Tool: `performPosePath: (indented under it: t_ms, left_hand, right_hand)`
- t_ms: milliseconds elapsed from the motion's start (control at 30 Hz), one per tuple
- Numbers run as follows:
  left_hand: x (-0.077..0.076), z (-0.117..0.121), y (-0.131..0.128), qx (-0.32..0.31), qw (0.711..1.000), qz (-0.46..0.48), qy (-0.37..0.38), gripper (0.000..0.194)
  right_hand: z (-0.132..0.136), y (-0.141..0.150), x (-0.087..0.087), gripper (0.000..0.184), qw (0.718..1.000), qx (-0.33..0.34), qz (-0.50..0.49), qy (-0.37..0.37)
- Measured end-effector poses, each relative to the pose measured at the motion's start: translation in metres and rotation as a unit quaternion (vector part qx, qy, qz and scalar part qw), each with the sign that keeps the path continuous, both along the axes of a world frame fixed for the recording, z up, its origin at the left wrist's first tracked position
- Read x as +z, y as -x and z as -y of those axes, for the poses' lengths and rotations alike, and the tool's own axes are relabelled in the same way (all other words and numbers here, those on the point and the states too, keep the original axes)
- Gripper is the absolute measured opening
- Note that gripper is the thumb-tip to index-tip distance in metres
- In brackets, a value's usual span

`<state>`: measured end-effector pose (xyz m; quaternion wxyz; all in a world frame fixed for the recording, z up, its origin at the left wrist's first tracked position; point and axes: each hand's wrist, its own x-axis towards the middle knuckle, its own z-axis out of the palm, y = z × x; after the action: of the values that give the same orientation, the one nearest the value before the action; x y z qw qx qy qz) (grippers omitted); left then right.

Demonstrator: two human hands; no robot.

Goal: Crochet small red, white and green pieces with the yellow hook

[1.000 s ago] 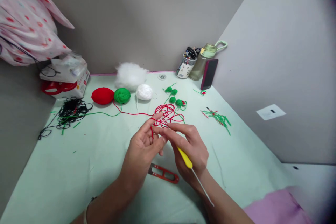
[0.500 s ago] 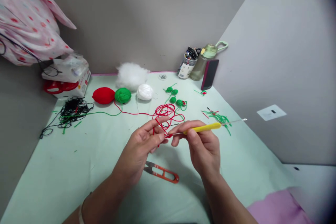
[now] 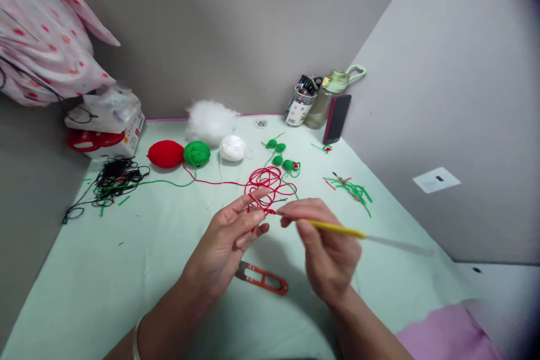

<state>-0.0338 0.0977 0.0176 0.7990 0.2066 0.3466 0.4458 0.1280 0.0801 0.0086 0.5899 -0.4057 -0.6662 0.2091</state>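
My left hand pinches a small piece of red crochet work between thumb and fingers, with red yarn running over its raised index finger. In my right hand is a crochet hook with a yellow handle; its thin tip meets the red stitches, while its far end is blurred. Loose coils of red yarn lie just beyond the fingertips, trailing back towards a red yarn ball. Orange thread snips rest on the table below, their blade tips hidden behind my left hand.
Green and white yarn balls stand before fluffy white stuffing. Small green crocheted pieces lie behind the coils. Green yarn scraps are to the right, tangled black yarn to the left. A phone leans against a bottle.
My right hand has shifted slightly down and right, and the hook has tilted so its rear end points lower. The left hand keeps its pinch on the red work.
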Motion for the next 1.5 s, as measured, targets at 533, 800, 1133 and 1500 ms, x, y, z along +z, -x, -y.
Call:
performPosePath:
  t_ms: [533, 800, 1133, 1500]
  left_hand:
    - [-0.003, -0.001, 0.0, 0.008, 0.999, 0.041, 0.031, 0.029]
    - [-0.005, 0.001, -0.004, -0.004, 0.998, -0.035, -0.053, 0.031]
    - [-0.005, 0.005, -0.007, 0.044, 0.996, -0.056, -0.049, 0.032]
    - [-0.005, 0.001, -0.003, 0.045, 0.999, -0.014, -0.011, 0.037]
  right_hand:
    - [-0.002, -0.001, -0.002, 0.027, 1.0, -0.025, -0.003, 0.018]
    - [-0.011, 0.001, -0.002, 0.017, 0.976, 0.071, -0.145, 0.146]
    - [-0.003, 0.004, -0.002, 0.024, 0.999, 0.012, 0.028, 0.026]
    - [-0.01, -0.001, 0.001, 0.018, 0.983, 0.042, -0.14, 0.107]
